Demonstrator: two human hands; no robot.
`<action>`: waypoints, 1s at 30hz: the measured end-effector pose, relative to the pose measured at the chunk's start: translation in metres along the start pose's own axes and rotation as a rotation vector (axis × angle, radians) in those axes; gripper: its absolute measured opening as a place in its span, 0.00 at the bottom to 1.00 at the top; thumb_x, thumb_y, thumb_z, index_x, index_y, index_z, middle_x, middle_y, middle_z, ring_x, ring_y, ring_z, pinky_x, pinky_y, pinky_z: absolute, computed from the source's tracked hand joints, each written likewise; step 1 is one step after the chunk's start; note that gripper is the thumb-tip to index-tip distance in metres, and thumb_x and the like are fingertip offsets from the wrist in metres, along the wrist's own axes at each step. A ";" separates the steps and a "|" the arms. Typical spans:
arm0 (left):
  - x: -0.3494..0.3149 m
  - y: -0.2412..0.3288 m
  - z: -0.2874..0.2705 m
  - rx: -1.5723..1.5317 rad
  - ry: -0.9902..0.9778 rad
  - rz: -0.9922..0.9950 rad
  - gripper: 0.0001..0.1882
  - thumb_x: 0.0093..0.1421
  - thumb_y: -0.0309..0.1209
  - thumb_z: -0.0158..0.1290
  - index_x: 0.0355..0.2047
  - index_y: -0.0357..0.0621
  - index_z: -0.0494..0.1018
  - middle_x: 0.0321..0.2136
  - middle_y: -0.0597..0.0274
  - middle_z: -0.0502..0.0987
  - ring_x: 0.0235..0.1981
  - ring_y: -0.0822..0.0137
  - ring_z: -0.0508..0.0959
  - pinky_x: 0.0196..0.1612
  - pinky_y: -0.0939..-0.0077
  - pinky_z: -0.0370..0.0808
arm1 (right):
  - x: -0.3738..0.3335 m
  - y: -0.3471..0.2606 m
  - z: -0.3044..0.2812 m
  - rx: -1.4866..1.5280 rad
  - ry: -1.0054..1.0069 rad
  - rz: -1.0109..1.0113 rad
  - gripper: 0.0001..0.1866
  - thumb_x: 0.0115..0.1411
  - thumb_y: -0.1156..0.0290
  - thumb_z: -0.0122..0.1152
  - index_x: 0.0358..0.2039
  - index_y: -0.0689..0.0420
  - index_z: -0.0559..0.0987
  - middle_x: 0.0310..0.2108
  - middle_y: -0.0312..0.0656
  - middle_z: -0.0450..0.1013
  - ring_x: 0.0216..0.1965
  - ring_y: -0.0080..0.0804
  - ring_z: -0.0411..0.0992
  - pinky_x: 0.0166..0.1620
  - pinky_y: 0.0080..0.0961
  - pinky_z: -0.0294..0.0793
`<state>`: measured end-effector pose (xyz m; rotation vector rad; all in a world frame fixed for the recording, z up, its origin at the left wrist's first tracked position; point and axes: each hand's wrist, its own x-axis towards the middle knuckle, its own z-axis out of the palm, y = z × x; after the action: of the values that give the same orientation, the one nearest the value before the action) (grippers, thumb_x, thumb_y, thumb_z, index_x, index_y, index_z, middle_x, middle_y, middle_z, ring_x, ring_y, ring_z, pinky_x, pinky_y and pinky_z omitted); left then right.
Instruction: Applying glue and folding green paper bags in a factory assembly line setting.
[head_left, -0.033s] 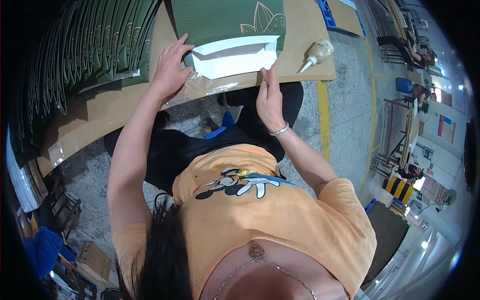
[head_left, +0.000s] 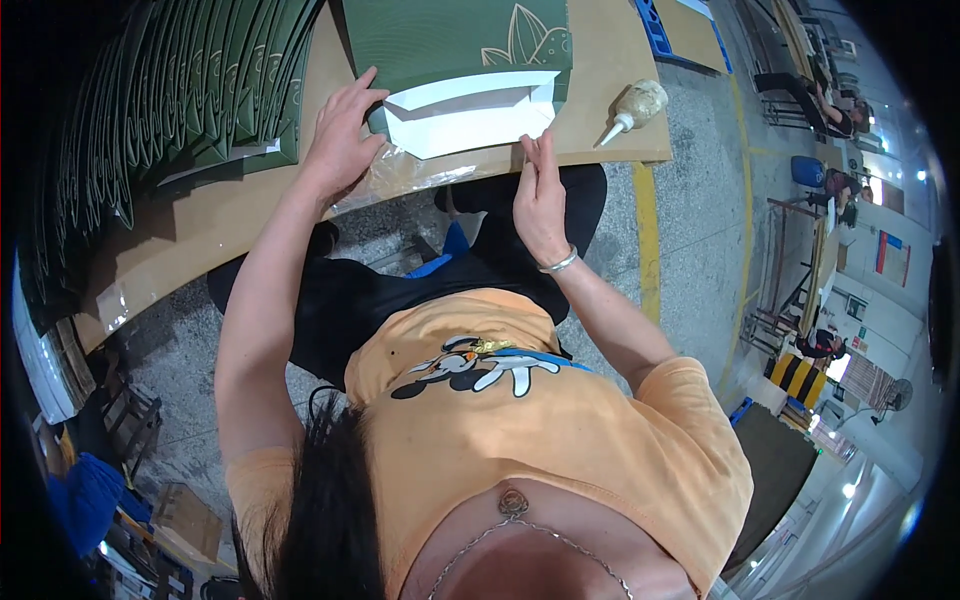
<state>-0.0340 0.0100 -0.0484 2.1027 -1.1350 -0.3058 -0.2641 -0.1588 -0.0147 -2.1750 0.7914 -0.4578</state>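
A dark green paper bag point(head_left: 440, 35) with a gold leaf print lies flat in front of me. Its near end is folded open, and the white inner flaps point(head_left: 440, 133) show. My left hand point(head_left: 343, 138) rests at the left corner of that end, thumb and fingers apart. At the right corner, the stretched fingertips of my right hand point(head_left: 541, 195) touch the edge of the white flap. To the right lies a squeeze bottle point(head_left: 640, 103) with a white nozzle, its contents pale and cloudy; neither hand touches it.
Several folded green bags point(head_left: 215, 85) stand in a row on the left of the cardboard-covered table point(head_left: 215, 225). The table's near edge has clear tape point(head_left: 400, 180). A blue plastic crate or pallet point(head_left: 655, 30) is beyond the table at the right. Other people sit far off right.
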 end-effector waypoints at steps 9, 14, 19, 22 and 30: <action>0.000 0.002 0.001 -0.003 0.007 -0.016 0.30 0.49 0.24 0.57 0.55 0.47 0.68 0.67 0.59 0.57 0.66 0.51 0.57 0.68 0.58 0.54 | 0.026 -0.008 0.000 -0.107 0.028 -0.148 0.26 0.68 0.69 0.40 0.64 0.67 0.57 0.58 0.57 0.67 0.67 0.51 0.54 0.68 0.51 0.43; 0.001 0.000 0.001 -0.010 0.011 -0.008 0.30 0.49 0.24 0.57 0.55 0.47 0.67 0.67 0.59 0.57 0.66 0.52 0.57 0.68 0.58 0.54 | 0.028 -0.014 0.012 -0.368 -0.138 -0.238 0.28 0.66 0.61 0.48 0.62 0.63 0.63 0.57 0.57 0.67 0.66 0.62 0.50 0.66 0.62 0.42; 0.000 0.001 0.001 -0.008 0.006 -0.021 0.30 0.49 0.24 0.58 0.55 0.48 0.67 0.67 0.59 0.57 0.66 0.53 0.57 0.68 0.58 0.54 | 0.024 -0.028 0.022 -0.398 -0.274 -0.387 0.26 0.68 0.58 0.46 0.61 0.61 0.65 0.58 0.53 0.67 0.69 0.56 0.48 0.68 0.58 0.37; 0.000 0.002 0.001 -0.005 0.010 -0.017 0.30 0.49 0.24 0.58 0.55 0.48 0.68 0.67 0.59 0.57 0.66 0.53 0.57 0.68 0.58 0.54 | 0.020 -0.030 0.022 -0.354 -0.319 -0.380 0.25 0.67 0.59 0.46 0.60 0.60 0.67 0.57 0.53 0.67 0.68 0.54 0.49 0.68 0.58 0.37; 0.000 0.001 0.000 -0.012 0.003 -0.009 0.31 0.48 0.25 0.58 0.55 0.48 0.67 0.67 0.59 0.57 0.66 0.52 0.57 0.68 0.58 0.53 | 0.049 -0.025 -0.035 0.929 -0.127 0.391 0.36 0.72 0.45 0.25 0.50 0.70 0.68 0.47 0.62 0.73 0.55 0.48 0.70 0.62 0.39 0.63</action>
<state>-0.0344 0.0101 -0.0477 2.0983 -1.1192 -0.3124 -0.2372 -0.1971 0.0300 -1.1469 0.7120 -0.3729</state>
